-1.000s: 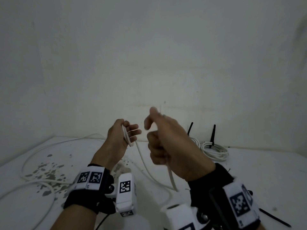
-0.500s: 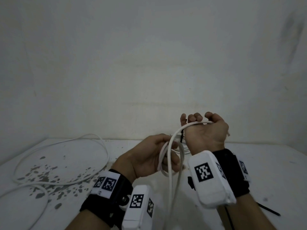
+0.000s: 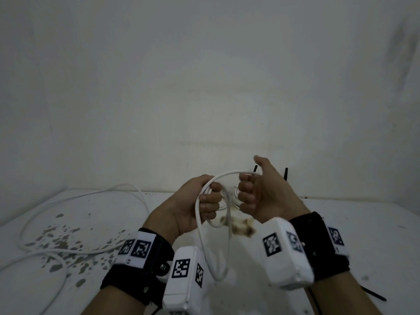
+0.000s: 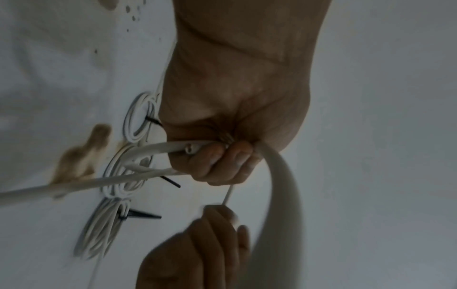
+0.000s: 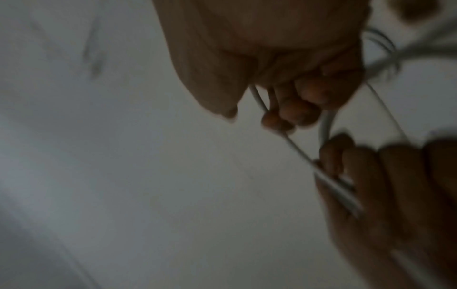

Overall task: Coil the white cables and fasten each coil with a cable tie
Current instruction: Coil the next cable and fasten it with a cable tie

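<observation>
The white cable (image 3: 211, 223) is held up between the two hands, above the desk (image 3: 363, 235), with loops gathered in the curled left hand (image 3: 193, 201) and one long loop hanging below it. A fresh arc is carried across to the right hand (image 3: 261, 196), whose fingers are closed round the cable, thumb raised. By the look of it, a new turn is being laid; it would best be matched to the loops already held, with the left pinch kept firm so nothing slips. The slack tail (image 3: 68, 212), trailing across the desk out beyond the left hand, should be fed in without kinks. Only the left wrist view reveals the cable's cut end (image 4: 189, 150) at the left fingertips and the finished coils (image 4: 123, 172) with black cable ties (image 4: 143, 215) beyond. The right wrist view is too blurred for detail.
</observation>
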The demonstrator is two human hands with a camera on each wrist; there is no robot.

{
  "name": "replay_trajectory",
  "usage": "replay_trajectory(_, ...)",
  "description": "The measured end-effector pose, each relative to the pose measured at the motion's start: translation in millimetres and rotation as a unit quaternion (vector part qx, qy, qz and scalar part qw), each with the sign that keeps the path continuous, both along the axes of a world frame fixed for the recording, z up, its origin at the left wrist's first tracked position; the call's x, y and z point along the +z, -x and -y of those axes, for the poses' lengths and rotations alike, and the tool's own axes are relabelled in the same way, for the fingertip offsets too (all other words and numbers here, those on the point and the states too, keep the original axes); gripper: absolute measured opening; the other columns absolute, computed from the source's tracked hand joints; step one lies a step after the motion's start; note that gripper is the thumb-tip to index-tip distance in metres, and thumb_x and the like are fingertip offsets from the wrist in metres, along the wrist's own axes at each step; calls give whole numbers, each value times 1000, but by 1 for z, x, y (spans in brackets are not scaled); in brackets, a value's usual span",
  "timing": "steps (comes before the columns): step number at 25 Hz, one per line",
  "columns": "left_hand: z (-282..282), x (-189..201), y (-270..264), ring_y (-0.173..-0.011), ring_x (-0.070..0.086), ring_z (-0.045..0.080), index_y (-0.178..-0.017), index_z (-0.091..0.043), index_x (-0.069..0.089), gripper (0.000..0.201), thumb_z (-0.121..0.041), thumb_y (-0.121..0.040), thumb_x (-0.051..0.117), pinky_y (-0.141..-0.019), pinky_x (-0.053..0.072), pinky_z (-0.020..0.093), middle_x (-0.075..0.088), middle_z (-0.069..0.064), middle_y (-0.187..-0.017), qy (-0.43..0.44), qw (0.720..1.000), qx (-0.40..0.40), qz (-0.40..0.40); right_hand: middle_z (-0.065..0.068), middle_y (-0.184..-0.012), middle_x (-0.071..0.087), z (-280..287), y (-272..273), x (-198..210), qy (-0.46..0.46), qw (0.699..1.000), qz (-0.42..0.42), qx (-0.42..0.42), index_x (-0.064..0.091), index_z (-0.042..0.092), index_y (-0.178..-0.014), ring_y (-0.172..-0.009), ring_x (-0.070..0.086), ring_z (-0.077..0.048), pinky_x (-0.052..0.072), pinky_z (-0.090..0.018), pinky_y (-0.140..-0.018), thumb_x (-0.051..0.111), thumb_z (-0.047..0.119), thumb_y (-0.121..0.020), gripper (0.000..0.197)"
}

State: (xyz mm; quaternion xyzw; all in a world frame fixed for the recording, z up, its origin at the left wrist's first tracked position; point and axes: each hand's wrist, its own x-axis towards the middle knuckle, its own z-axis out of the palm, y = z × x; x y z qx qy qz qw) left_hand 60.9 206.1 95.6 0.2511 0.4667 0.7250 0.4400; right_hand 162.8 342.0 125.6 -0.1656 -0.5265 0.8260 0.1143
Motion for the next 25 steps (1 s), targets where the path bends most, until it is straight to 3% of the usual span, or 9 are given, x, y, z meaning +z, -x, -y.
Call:
replay_trajectory(3, 6, 0, 6, -28, 22, 7, -63, -18, 41, 41, -31, -101, 30, -35, 15, 20, 25, -6, -37, 40, 997, 41, -44, 0, -53, 44, 20, -7, 6, -268, 963, -25, 32, 56, 16, -68, -44, 39, -18, 31, -25, -44, 56, 45, -95, 40)
replay_trajectory(5, 7, -1, 3, -29, 21, 7, -59, -18, 44, 50, -37, -103, 31, -37, 14, 21, 26, -5, -38, 58, 995, 50, -64, 4, -92, 65, 29, 0, -1, -528, 840, -106, -63, 66, 24, -94, -93, 60, -19, 48, -36, -77, 59, 29, -96, 10)
replay_trajectory(7, 6, -3, -1, -30, 23, 7, -51, -19, 44, 57, -37, -104, 32, -36, 17, 21, 26, -5, -37, 63, 994, 54, -72, 4, -136, 52, 34, 9, -12, -718, 690, -87, -36, 60, 34, -127, -139, 35, -18, 29, -43, -115, 51, 28, -97, 32)
replay_trajectory(8, 5, -3, -3, -30, 24, 7, -50, -19, 43, 57, -34, -103, 31, -36, 19, 20, 26, -5, -37, 63, 994, 55, -74, 3, -139, 51, 34, 11, -14, -724, 685, -81, -10, 58, 36, -133, -139, 36, -18, 28, -43, -117, 48, 30, -98, 36)
replay_trajectory(10, 4, -4, -5, -30, 26, 6, -53, -20, 41, 50, -29, -102, 30, -37, 19, 19, 27, -6, -38, 54, 996, 38, -59, 2, -121, 59, 25, 10, -16, -686, 722, -89, 12, 60, 35, -133, -117, 53, -14, 41, -30, -103, 52, 30, -100, 34)
replay_trajectory(13, 5, -1, -5, -31, 29, 7, -59, -22, 43, 45, -36, -101, 33, -38, 18, 19, 29, -7, -40, 45, 998, 22, -23, 6, -103, 61, 12, 6, -14, -706, 704, -78, -12, 62, 34, -131, -91, 53, -6, 37, -12, -76, 58, 37, -98, 33)
replay_trajectory(16, 4, 0, -6, -31, 28, 8, -64, -20, 45, 37, -34, -98, 39, -35, 22, 19, 29, -6, -43, 53, 997, 19, -43, 16, -81, 65, 9, 12, -16, -694, 703, -101, -117, 74, 24, -98, -73, 53, 4, 35, -11, -64, 62, 35, -96, 17)
replay_trajectory(19, 5, 0, -4, -30, 22, 5, -67, -20, 44, 40, -41, -100, 37, -36, 18, 20, 26, -9, -43, 33, 999, 4, -19, 13, -59, 55, 8, 20, -23, -624, 745, -107, -212, 69, 18, -77, -58, 52, 3, 34, -11, -54, 65, 33, -94, 23)
replay_trajectory(25, 16, 0, 2, -30, 19, 4, -70, -19, 45, 42, -49, -99, 39, -37, 15, 20, 23, -10, -43, 21, 998, 7, -50, -6, -69, 54, -16, 11, -15, -341, 852, -84, -388, 60, 8, -81, -55, 47, -15, 34, -12, -44, 61, 33, -98, 31)
